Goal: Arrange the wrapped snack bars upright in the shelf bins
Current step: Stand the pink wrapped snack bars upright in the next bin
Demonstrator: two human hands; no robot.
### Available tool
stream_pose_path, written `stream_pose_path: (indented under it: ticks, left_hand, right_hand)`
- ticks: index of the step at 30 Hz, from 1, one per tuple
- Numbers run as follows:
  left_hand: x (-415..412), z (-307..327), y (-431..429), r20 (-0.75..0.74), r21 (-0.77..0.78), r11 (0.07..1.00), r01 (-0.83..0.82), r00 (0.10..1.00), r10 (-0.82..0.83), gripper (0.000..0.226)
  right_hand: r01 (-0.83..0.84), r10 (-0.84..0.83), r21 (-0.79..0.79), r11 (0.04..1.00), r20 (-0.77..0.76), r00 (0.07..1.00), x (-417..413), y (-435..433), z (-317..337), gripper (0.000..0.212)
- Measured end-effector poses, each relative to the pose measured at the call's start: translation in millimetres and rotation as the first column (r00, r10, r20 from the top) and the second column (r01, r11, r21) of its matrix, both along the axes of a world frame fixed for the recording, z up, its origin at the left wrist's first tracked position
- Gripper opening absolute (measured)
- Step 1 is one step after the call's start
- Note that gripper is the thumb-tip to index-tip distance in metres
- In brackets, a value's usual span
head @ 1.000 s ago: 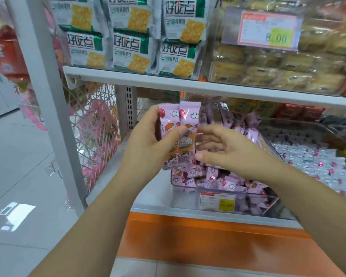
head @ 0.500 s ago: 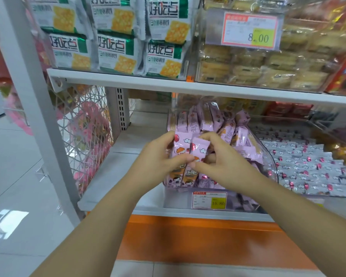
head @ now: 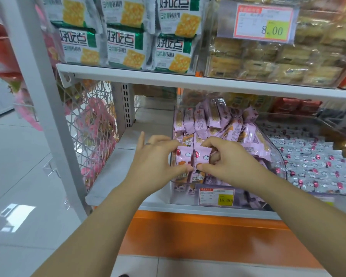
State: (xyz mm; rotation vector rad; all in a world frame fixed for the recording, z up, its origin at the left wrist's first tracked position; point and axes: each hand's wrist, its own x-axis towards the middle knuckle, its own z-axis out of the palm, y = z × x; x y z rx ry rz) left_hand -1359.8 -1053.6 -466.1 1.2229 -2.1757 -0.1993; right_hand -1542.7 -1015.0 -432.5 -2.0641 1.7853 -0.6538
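Two pink wrapped snack bars (head: 192,158) stand upright at the front left corner of a clear plastic bin (head: 278,156) on the lower shelf. My left hand (head: 158,158) grips the left bar, thumb on its front. My right hand (head: 226,158) pinches the right bar between thumb and curled fingers. Behind them several more pink bars (head: 206,118) stand upright in a back row, and others lie loose and tilted to the right. The lower ends of the held bars are hidden by my thumbs.
A yellow price tag (head: 217,196) sits on the bin's front. To the right is a bin of silver wrapped snacks (head: 318,166). The upper shelf (head: 188,78) carries green cracker packs (head: 126,47) and wrapped cakes (head: 278,60). A white wire basket (head: 92,126) hangs at left.
Both hands have lowered the two pink bars from in front of the bin down into its front left corner. The camera view has shifted slightly.
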Motion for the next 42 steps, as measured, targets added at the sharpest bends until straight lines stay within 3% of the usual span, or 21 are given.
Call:
stream_pose_path:
  ticks: [5,11,14,17,22,26,29,31,36,38,42]
  left_hand:
    - [-3.0,7.9,1.3,0.402,-0.034,0.998,0.046,0.915,-0.028,0.048]
    - [-14.6,11.8,-0.5,0.637,-0.005,1.000,0.006,0.771,-0.002,0.031]
    - [-16.3,9.5,-3.6,0.686,-0.036,0.999,-0.006,0.727,0.029,0.030]
    - [-17.0,8.8,-3.2,0.668,-0.011,1.000,-0.008,0.744,0.013,0.035]
    - [-13.0,6.1,3.8,0.520,0.034,0.999,0.025,0.853,-0.039,0.039]
    - [-12.5,3.5,6.4,0.488,0.045,0.999,0.024,0.872,-0.043,0.039]
    - [-10.7,0.8,6.1,0.466,0.049,0.998,0.038,0.883,-0.056,0.035]
    - [-9.6,-0.1,5.3,0.444,0.055,0.998,0.042,0.894,-0.062,0.033]
    - [-10.5,1.0,6.0,0.412,0.066,0.997,0.039,0.909,-0.063,0.028]
    - [-10.6,1.3,7.3,0.395,0.077,0.996,0.037,0.916,-0.064,0.026]
    - [-11.8,1.4,7.4,0.376,0.095,0.994,0.053,0.923,-0.085,0.030]
  right_hand:
    - [-0.027,0.030,0.049,0.998,-0.053,0.998,2.2,-3.9,-4.7,0.030]
    - [-0.029,0.043,0.083,0.996,-0.176,0.983,6.7,-8.7,-18.3,0.027]
    - [-0.035,0.052,0.084,0.996,-0.212,0.976,9.5,-9.6,-19.9,0.041]
    - [-0.046,0.071,0.109,0.993,-0.238,0.969,9.2,-9.6,-19.2,0.049]
    - [-0.176,0.207,0.235,0.956,-0.116,0.971,-1.9,-9.1,-11.0,0.025]
    - [-0.249,0.287,0.248,0.936,-0.132,0.949,-10.1,-6.8,-2.9,0.032]
    - [-0.192,0.216,0.203,0.960,-0.107,0.970,-27.7,-4.2,15.0,0.038]
    - [-0.146,0.192,0.184,0.972,-0.261,0.946,-38.3,-0.8,21.9,0.036]
    - [-0.112,0.233,0.235,0.966,-0.591,0.772,-38.0,4.8,8.8,0.033]
    - [-0.091,0.202,0.215,0.972,-0.580,0.789,-37.7,4.4,5.4,0.035]
    - [-0.083,0.162,0.205,0.975,-0.408,0.898,-32.4,6.6,-8.6,0.032]
